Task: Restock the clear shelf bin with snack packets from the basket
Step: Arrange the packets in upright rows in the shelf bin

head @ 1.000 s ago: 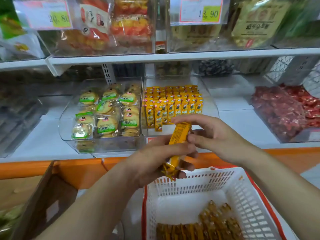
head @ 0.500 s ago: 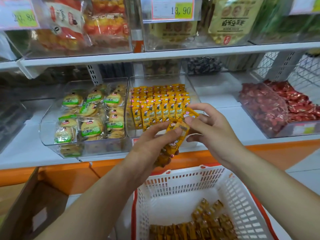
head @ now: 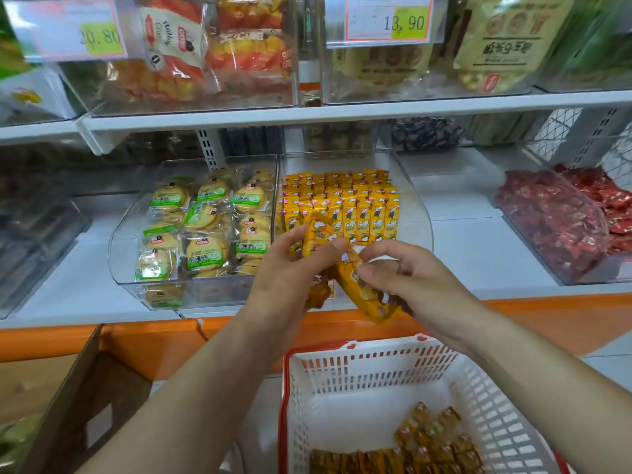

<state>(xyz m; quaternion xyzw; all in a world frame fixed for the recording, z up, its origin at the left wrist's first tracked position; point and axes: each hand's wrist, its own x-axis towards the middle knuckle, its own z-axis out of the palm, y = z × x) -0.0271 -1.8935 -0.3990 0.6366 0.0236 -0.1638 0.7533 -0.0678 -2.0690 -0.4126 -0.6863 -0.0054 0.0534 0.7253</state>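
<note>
The clear shelf bin [head: 415,217] on the middle shelf holds rows of upright yellow snack packets [head: 355,206]. Just in front of it, my left hand [head: 290,271] grips a small bunch of yellow packets [head: 316,237] upright. My right hand [head: 410,278] pinches one yellow packet [head: 362,292] that slants down to the right, its top touching the left hand's bunch. Below, the white basket [head: 359,367] with a red rim holds several more orange-yellow packets [head: 420,446] at its near end.
Left of the target bin stands another clear bin [head: 126,241] of green-labelled round biscuits. A clear bin of red wrapped sweets [head: 561,227] is at the right. Bins and price tags fill the upper shelf [head: 342,111]. A cardboard box [head: 85,388] sits at lower left.
Both hands rose toward the bin front. The right hand has drawn one packet away from the bunch in the left hand, so it now slants down to the right.
</note>
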